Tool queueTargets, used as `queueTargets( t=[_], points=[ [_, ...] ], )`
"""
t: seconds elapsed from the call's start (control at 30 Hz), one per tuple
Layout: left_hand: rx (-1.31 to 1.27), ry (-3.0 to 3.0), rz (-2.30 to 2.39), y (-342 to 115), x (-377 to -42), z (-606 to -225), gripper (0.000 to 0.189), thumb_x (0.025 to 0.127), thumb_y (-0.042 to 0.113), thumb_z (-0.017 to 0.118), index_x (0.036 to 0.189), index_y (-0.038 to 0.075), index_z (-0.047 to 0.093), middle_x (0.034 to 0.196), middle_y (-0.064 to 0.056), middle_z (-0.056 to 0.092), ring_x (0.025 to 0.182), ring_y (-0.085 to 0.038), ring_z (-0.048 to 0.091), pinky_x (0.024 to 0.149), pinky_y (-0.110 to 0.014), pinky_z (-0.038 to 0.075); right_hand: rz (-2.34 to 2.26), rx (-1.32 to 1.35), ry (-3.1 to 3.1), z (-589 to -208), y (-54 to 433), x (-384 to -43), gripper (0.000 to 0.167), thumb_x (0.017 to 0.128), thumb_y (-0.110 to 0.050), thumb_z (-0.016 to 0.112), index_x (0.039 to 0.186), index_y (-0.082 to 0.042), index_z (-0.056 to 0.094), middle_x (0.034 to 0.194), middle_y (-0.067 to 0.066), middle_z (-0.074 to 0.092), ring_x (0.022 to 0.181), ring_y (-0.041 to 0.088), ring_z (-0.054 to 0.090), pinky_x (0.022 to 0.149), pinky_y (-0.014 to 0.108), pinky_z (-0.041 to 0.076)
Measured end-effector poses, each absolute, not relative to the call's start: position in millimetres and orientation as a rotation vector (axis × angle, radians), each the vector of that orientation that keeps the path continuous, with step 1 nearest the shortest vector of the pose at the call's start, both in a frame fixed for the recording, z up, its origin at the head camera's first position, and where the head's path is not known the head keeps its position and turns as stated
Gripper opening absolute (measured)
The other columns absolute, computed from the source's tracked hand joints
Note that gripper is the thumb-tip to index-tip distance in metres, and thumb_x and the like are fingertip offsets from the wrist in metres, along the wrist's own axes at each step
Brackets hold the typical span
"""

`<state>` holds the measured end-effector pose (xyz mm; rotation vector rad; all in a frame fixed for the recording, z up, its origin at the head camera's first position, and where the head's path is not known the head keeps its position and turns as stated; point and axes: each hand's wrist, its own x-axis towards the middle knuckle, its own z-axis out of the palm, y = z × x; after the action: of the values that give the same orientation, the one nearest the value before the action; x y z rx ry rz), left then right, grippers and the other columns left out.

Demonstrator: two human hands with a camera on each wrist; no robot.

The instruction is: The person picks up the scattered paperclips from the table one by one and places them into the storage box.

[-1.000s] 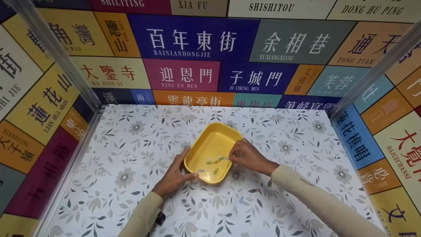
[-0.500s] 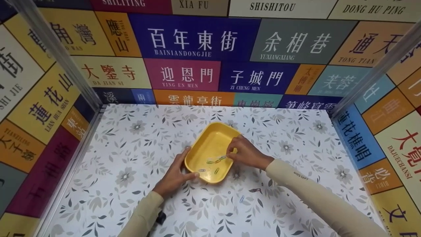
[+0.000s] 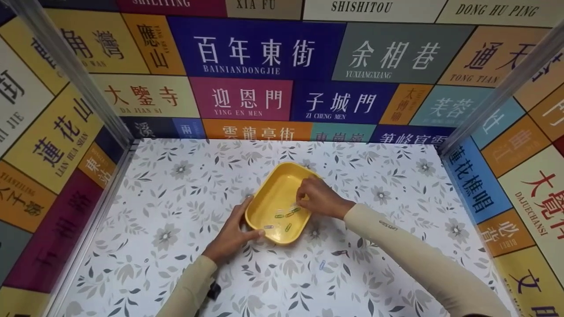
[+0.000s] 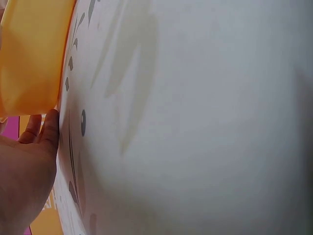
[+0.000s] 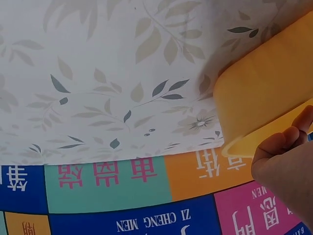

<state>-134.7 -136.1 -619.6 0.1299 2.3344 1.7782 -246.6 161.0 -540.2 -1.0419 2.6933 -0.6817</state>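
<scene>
A person's right hand point(image 3: 324, 196) reaches over the right edge of a yellow tray point(image 3: 275, 191), its thumb and fingers drawn together above a huddle of small paper clips; whether a clip is clamped between the fingertips cannot be told from any of the three views. The left hand point(image 3: 229, 237) holds the tray at its near left corner, thumb at the rim and fingers along the outer wall. The tray sits aslant near the middle of the floral-covered bench point(image 3: 211, 185), its clips lying in the near half, among them a green clip point(image 3: 288, 227) toward the near edge and a pale clip point(image 3: 269, 227) just beside the left thumb. The likeliest mishap, by the look of it, is a fumble: clips this slim and this close could slip from a pinch, or come up two at a time. A wrist lowered onto the right rim could tip or swivel the tray, since the only hand steadying it is at the opposite side. A blue clip point(image 3: 322, 264), outside the tray toward the bench's near edge, could be overlooked against the busy print or swept aside by the right sleeve point(image 3: 410, 246).
</scene>
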Motion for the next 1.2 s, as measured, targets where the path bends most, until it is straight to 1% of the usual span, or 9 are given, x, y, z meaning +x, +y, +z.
queueTargets(
  t=[0.13,0.23,0.4,0.47,0.63,0.7,0.77,0.93,1.2],
  points=[
    [0.121,2.335,1.772,-136,-135,-618,0.113,0.086,0.031,0.095,0.176,0.034,0.027,0.168,-0.005,0.042,0.161,-0.027,0.037,0.136,-0.049,0.016,-0.634,-1.011,2.698,-541,158,-252,0.006,0.094,-0.013,0.087,0.092,-0.009,0.084,0.094,0.003,0.070,0.100,0.025,0.054,0.095,0.046,0.046],
    [0.102,2.339,1.756,-136,-135,-617,0.114,0.085,0.033,0.095,0.176,0.035,0.027,0.168,-0.002,0.041,0.161,-0.025,0.036,0.136,-0.048,0.015,-0.620,-1.000,2.699,-542,155,-256,0.006,0.094,-0.013,0.087,0.092,-0.008,0.084,0.094,0.003,0.069,0.100,0.026,0.054,0.097,0.047,0.046],
    [0.091,2.351,1.745,-137,-134,-617,0.114,0.084,0.035,0.095,0.176,0.035,0.028,0.168,-0.002,0.042,0.161,-0.025,0.036,0.136,-0.050,0.015,-0.607,-1.019,2.700,-543,150,-263,0.006,0.094,-0.012,0.086,0.091,-0.008,0.084,0.093,0.003,0.068,0.100,0.027,0.055,0.109,0.051,0.045],
    [0.087,2.351,1.746,-137,-134,-617,0.114,0.084,0.035,0.095,0.176,0.036,0.028,0.169,-0.001,0.041,0.162,-0.025,0.035,0.136,-0.049,0.015,-0.603,-1.035,2.696,-544,147,-265,0.006,0.095,-0.012,0.086,0.091,-0.008,0.084,0.092,0.003,0.069,0.099,0.026,0.055,0.110,0.051,0.045],
    [0.077,2.341,1.750,-136,-134,-616,0.113,0.084,0.036,0.095,0.176,0.037,0.028,0.171,-0.001,0.040,0.163,-0.025,0.033,0.136,-0.050,0.014,-0.594,-1.065,2.675,-545,142,-268,0.005,0.095,-0.010,0.084,0.091,-0.007,0.085,0.092,0.003,0.070,0.096,0.026,0.056,0.097,0.049,0.048],
    [0.080,2.343,1.748,-136,-134,-616,0.113,0.084,0.037,0.095,0.176,0.036,0.028,0.170,-0.001,0.040,0.163,-0.026,0.034,0.136,-0.050,0.014,-0.585,-1.063,2.670,-545,140,-269,0.005,0.095,-0.010,0.083,0.091,-0.007,0.086,0.091,0.002,0.071,0.095,0.025,0.057,0.094,0.047,0.048],
    [0.084,2.349,1.744,-136,-135,-616,0.114,0.084,0.037,0.095,0.176,0.036,0.028,0.170,-0.001,0.041,0.162,-0.026,0.035,0.136,-0.051,0.014,-0.576,-1.050,2.673,-545,139,-270,0.005,0.095,-0.010,0.083,0.091,-0.007,0.086,0.090,0.001,0.071,0.095,0.024,0.056,0.093,0.045,0.048],
    [0.125,2.356,1.748,-137,-137,-617,0.112,0.086,0.033,0.095,0.176,0.034,0.029,0.166,-0.004,0.044,0.159,-0.027,0.040,0.135,-0.050,0.018,-0.563,-1.081,2.711,-548,136,-272,0.005,0.092,-0.009,0.083,0.089,-0.006,0.085,0.088,0.003,0.071,0.091,0.026,0.057,0.094,0.045,0.046],
    [0.084,2.363,1.721,-136,-136,-619,0.113,0.085,0.033,0.095,0.176,0.033,0.029,0.169,-0.004,0.041,0.162,-0.026,0.035,0.136,-0.050,0.016,-0.556,-1.181,2.741,-555,131,-270,0.007,0.091,-0.012,0.087,0.087,-0.006,0.087,0.086,0.007,0.075,0.089,0.031,0.060,0.094,0.050,0.046]
  ],
)
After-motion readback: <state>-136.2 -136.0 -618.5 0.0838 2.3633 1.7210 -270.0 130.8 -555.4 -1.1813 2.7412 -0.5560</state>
